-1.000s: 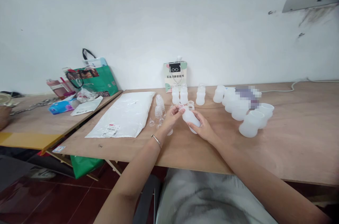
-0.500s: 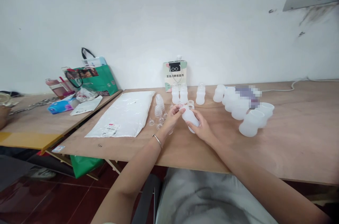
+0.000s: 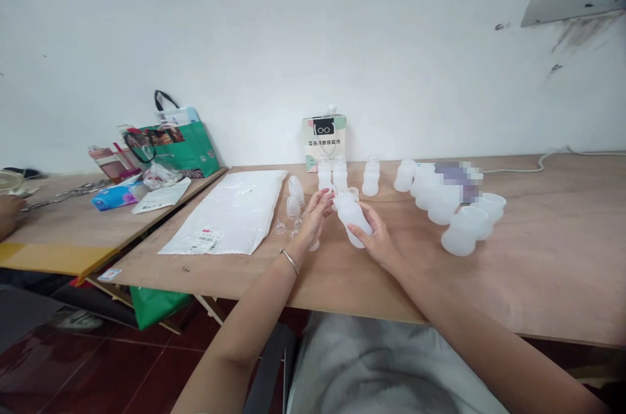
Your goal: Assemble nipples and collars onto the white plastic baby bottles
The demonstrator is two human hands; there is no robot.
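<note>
In the head view my right hand (image 3: 372,236) is wrapped round a frosted white baby bottle (image 3: 353,218), tilted with its neck toward my left hand. My left hand (image 3: 317,215) is beside that neck, its fingers stretched out and apart; whether a fingertip touches the bottle is hard to tell. Clear bottle caps (image 3: 293,205) and small clear nipples (image 3: 280,227) lie to the left, partly hidden by the left hand. Behind the hands, capped bottles (image 3: 371,177) stand upright. Several open, uncapped bottles (image 3: 460,231) stand in a curved row to the right.
A white plastic mailing bag (image 3: 229,208) lies flat on the wooden table (image 3: 548,257). Against the wall stands a printed paper bag (image 3: 313,147). A green shopping bag (image 3: 193,147) and a blue tissue pack (image 3: 117,195) are on the left table. A white cable (image 3: 542,160) runs along the back right.
My left hand's fingers have come off the bottle's neck and spread apart. The bottle stays in my right hand, now slightly lower and more fully in view.
</note>
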